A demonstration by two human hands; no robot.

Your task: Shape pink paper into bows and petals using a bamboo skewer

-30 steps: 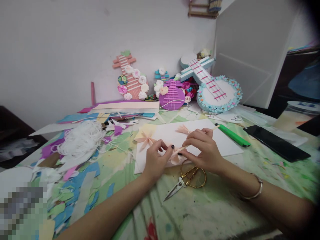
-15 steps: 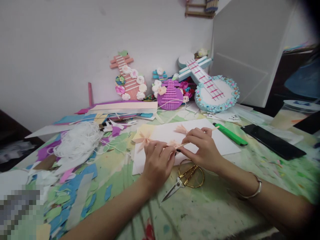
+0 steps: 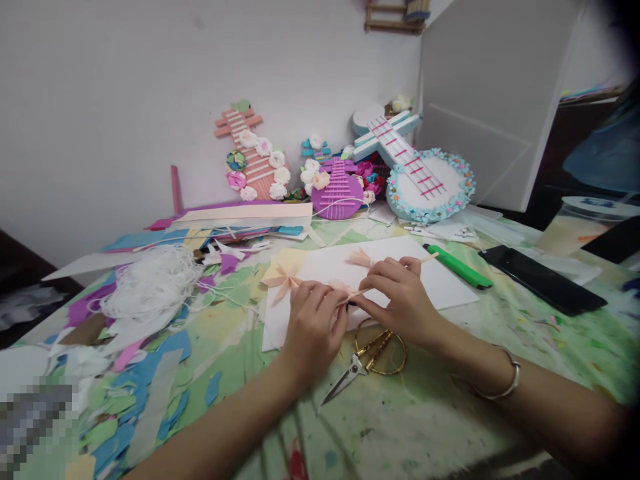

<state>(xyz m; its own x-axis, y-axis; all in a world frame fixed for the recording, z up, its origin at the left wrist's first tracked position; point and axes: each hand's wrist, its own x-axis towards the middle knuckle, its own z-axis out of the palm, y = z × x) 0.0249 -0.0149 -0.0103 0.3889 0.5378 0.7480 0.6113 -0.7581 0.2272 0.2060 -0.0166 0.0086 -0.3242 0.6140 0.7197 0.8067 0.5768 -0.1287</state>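
Note:
Over the white sheets (image 3: 320,260), my left hand (image 3: 313,327) pinches a small peach paper piece (image 3: 340,288) at one end of a thin stick. My right hand (image 3: 400,297) has its fingers closed on that thin stick (image 3: 430,257), whose far end sticks out past the knuckles. The fingertips of both hands nearly meet. Beside my left hand lies a peach paper flower (image 3: 287,280), and another peach piece (image 3: 360,257) rests behind my right hand. Gold-handled scissors (image 3: 367,360) lie just below the hands.
A green cutter (image 3: 457,267) and a black phone (image 3: 543,279) lie to the right, near a lidded cup (image 3: 580,227). White string (image 3: 153,283) and paper scraps cover the left. Decorated paper instruments (image 3: 337,190) lean against the wall behind.
The whole view has shifted slightly. Both hands keep nearly the same hold, with only small finger movement at the peach piece.

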